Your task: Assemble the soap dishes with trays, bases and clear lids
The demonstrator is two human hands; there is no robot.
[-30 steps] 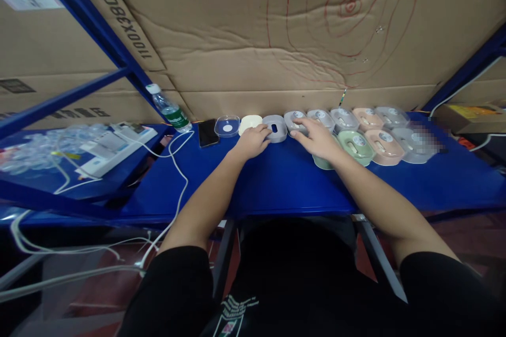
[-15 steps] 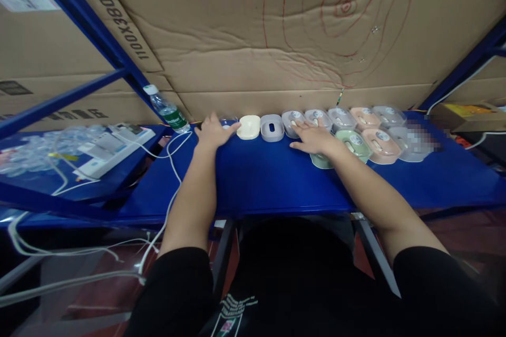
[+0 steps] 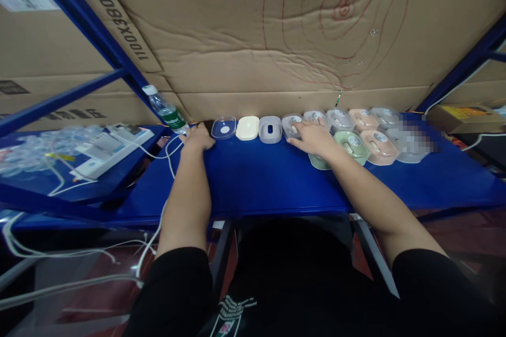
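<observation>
My left hand [image 3: 197, 137] rests on the blue table, fingers spread, beside the foot of a water bottle [image 3: 169, 114] and left of a clear lid [image 3: 224, 128]. Right of that lid stand a cream tray [image 3: 247, 128] and a grey container with an oval hole [image 3: 270, 130]. My right hand [image 3: 314, 138] lies with fingers apart over a lidded grey container [image 3: 291, 127] and its neighbour, partly covering them. A green container [image 3: 353, 148], a pink container [image 3: 380, 147] and several other lidded ones stand in two rows to its right.
A cardboard wall [image 3: 221, 37] rises behind the blue table [image 3: 253, 184]. White cables [image 3: 168, 155] run by my left forearm. At far left lie a white power strip [image 3: 114, 155] and clear plastic pieces [image 3: 51, 150]; a cardboard box [image 3: 466, 118] is at far right.
My left hand has moved left, from the clear lid to the bottle's foot, and the lid now shows in full. My right hand has stayed nearly in place.
</observation>
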